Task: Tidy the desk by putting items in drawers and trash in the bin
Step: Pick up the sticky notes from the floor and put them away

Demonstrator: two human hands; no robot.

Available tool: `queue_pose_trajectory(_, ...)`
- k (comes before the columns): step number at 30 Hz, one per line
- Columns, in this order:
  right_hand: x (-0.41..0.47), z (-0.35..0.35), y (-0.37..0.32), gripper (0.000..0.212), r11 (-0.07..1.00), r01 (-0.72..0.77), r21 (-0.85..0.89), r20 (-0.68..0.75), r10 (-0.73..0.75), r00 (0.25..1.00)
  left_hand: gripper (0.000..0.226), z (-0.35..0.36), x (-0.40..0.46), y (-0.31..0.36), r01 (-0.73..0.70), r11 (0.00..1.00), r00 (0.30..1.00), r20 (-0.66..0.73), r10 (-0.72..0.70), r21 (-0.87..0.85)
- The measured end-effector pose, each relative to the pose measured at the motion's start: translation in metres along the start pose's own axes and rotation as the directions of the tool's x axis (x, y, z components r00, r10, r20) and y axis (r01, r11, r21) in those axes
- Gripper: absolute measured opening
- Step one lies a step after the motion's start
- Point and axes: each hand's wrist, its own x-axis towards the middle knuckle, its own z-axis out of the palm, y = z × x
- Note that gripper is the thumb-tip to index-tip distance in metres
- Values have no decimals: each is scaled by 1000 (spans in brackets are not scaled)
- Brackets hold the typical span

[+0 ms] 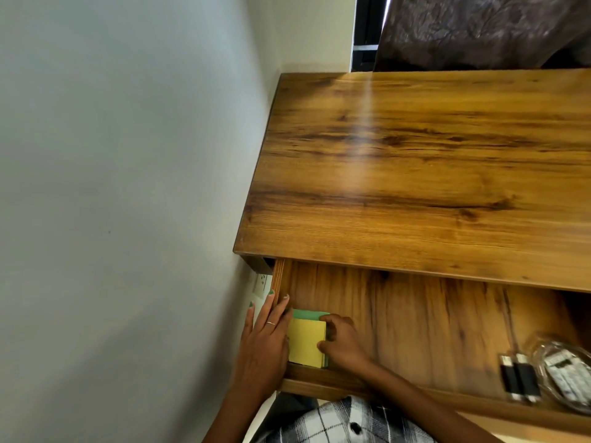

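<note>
A wooden drawer (415, 318) stands pulled out under the desk top (415, 174). In its near left corner lies a yellow sticky-note pad (306, 345) on top of a green pad (308, 313). My left hand (265, 343) lies flat over the drawer's left wall, fingers spread, touching the yellow pad's left edge. My right hand (343, 342) curls at the pad's right edge, thumb and fingertips pinching it. Two black batteries (519, 380) lie at the drawer's right, beside a clear plastic bag (563, 375) of small items.
A white wall (112, 203) runs close along the desk's left side, with a wall socket (261, 284) below the desk top. A dark brown curtain (479, 30) hangs behind the desk. My checked shirt (335, 423) shows below the drawer front.
</note>
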Motion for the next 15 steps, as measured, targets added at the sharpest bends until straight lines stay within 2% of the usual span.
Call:
queue_pose_trajectory(5,3,-2,5,64,1000,-1,14,-8,1,1000,49,5,4,8,-21,1000,1000,4,21,8)
queue_pose_trajectory(11,1,0,3,62,995,68,-76,47,-64,997,49,13,4,8,-31,999,1000,-3,31,35)
queue_pose_trajectory(15,3,-3,4,62,998,59,-33,64,-57,996,48,15,7,12,-92,994,996,-11,93,63)
